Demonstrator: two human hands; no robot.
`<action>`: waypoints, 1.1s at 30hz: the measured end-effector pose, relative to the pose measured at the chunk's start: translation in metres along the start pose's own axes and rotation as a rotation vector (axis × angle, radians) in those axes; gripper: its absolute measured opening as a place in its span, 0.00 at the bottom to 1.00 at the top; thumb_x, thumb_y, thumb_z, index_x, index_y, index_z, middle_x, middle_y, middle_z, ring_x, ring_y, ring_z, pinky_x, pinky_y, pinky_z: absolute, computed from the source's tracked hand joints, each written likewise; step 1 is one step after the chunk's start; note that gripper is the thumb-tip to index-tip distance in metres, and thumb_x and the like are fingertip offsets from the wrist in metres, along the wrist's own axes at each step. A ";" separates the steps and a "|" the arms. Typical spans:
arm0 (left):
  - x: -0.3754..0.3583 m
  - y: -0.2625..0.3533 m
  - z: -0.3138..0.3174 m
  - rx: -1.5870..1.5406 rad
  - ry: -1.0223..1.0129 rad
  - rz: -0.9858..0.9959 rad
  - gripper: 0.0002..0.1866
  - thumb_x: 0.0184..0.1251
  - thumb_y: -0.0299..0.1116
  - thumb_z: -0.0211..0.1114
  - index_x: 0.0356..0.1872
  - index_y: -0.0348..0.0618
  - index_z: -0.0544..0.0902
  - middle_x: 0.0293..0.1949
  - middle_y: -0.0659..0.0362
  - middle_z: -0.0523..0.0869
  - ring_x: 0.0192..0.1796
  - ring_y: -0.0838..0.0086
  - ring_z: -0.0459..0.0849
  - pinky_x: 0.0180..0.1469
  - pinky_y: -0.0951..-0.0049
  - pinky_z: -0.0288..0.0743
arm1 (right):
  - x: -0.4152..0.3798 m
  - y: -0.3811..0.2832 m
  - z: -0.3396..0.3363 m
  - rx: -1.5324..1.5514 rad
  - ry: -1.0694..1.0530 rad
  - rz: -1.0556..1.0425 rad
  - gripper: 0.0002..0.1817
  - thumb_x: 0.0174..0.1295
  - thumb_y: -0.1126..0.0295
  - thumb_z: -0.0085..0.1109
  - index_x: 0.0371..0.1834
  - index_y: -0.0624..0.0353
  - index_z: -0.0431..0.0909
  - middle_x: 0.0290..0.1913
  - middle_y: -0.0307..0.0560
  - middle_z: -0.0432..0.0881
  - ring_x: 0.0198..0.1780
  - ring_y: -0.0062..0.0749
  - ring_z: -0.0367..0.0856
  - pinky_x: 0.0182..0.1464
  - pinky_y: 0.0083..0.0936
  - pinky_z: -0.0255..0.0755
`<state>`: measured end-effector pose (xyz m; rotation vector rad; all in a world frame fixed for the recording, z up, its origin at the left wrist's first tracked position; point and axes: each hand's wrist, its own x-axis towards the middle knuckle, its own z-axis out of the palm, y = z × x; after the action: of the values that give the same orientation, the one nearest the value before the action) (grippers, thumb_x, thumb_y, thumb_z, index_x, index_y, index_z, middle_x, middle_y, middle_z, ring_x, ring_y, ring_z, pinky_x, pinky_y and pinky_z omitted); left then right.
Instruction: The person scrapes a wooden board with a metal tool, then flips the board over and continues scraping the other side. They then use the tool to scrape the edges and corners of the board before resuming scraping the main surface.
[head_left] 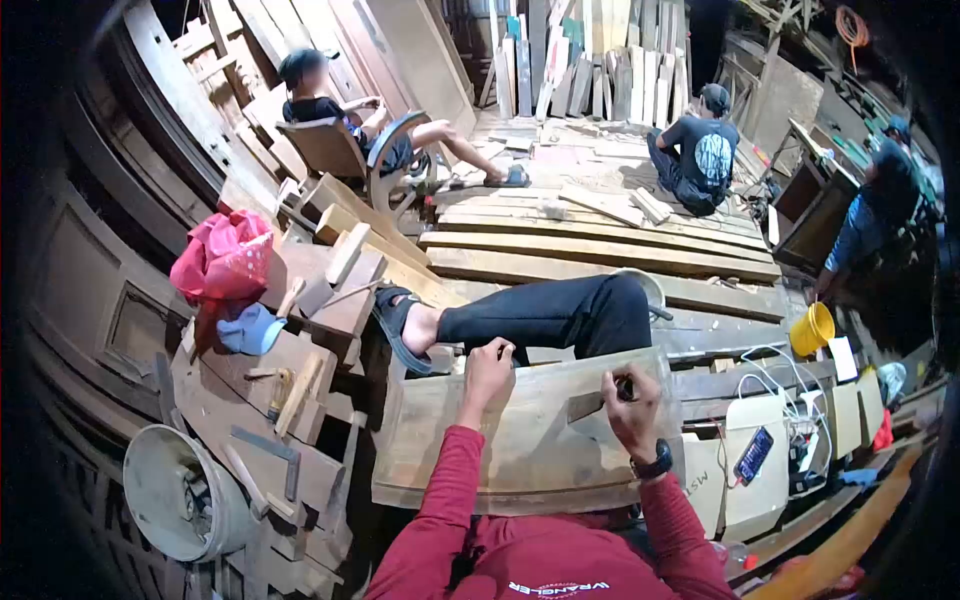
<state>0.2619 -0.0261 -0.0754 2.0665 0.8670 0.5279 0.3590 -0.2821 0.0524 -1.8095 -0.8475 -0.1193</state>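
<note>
A wooden panel (540, 440) with a raised border lies across my lap. My right hand (632, 405) is closed round a putty knife (586, 405), its flat blade pointing left just over the panel's face. My left hand (489, 380) has its fingers curled at the panel's far edge. Something small and dark shows by those fingers, but what they grip, if anything, I cannot make out. My bent leg (540, 315) in dark trousers is beyond the panel.
Left are a workbench (215, 400) with a metal square (285, 460), a pink bag (225, 258) and a white bucket (188, 495). Right are a phone (753, 456), white cables (775, 370) and a yellow bucket (812, 328). Planks (600, 262) and several people are ahead.
</note>
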 end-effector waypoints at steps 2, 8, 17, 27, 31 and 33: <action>-0.002 -0.005 -0.002 0.014 0.022 0.061 0.12 0.73 0.40 0.64 0.43 0.44 0.90 0.33 0.44 0.90 0.40 0.48 0.90 0.45 0.52 0.82 | -0.002 0.002 0.007 0.013 0.097 -0.048 0.09 0.65 0.72 0.66 0.28 0.63 0.79 0.22 0.45 0.76 0.23 0.30 0.74 0.30 0.29 0.67; -0.015 0.015 -0.011 0.080 0.081 0.055 0.12 0.72 0.39 0.66 0.42 0.41 0.90 0.35 0.45 0.91 0.39 0.50 0.90 0.43 0.57 0.83 | -0.012 0.038 0.015 0.175 0.210 0.038 0.06 0.66 0.73 0.64 0.36 0.61 0.76 0.29 0.39 0.75 0.30 0.21 0.73 0.33 0.25 0.68; 0.008 0.069 -0.011 -0.446 -0.161 0.158 0.13 0.79 0.34 0.62 0.44 0.34 0.89 0.38 0.57 0.93 0.42 0.79 0.89 0.46 0.75 0.81 | 0.048 0.017 0.044 0.264 -0.460 0.301 0.15 0.62 0.63 0.69 0.41 0.60 0.74 0.29 0.41 0.78 0.32 0.25 0.76 0.37 0.29 0.74; 0.019 0.021 -0.013 -0.049 -0.140 -0.059 0.18 0.77 0.43 0.64 0.37 0.37 0.91 0.23 0.52 0.88 0.27 0.70 0.88 0.35 0.67 0.80 | 0.065 0.064 0.125 0.174 -0.129 0.003 0.09 0.71 0.67 0.62 0.44 0.61 0.77 0.31 0.57 0.85 0.34 0.54 0.87 0.36 0.42 0.78; 0.018 0.019 -0.011 0.060 -0.248 -0.023 0.21 0.76 0.47 0.65 0.35 0.37 0.91 0.26 0.51 0.90 0.30 0.69 0.90 0.37 0.64 0.79 | 0.064 0.061 0.122 0.070 -0.117 0.009 0.08 0.71 0.67 0.62 0.43 0.60 0.78 0.30 0.59 0.84 0.33 0.55 0.87 0.35 0.42 0.78; 0.019 0.021 -0.012 0.141 -0.296 -0.009 0.23 0.76 0.49 0.64 0.34 0.37 0.90 0.26 0.48 0.89 0.32 0.62 0.91 0.39 0.61 0.80 | 0.053 0.064 0.124 0.052 -0.254 -0.030 0.08 0.71 0.69 0.61 0.42 0.62 0.78 0.27 0.57 0.83 0.30 0.51 0.86 0.34 0.39 0.77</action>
<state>0.2753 -0.0149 -0.0507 2.1965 0.7548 0.1513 0.3983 -0.1609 -0.0246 -1.7866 -1.0467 0.1157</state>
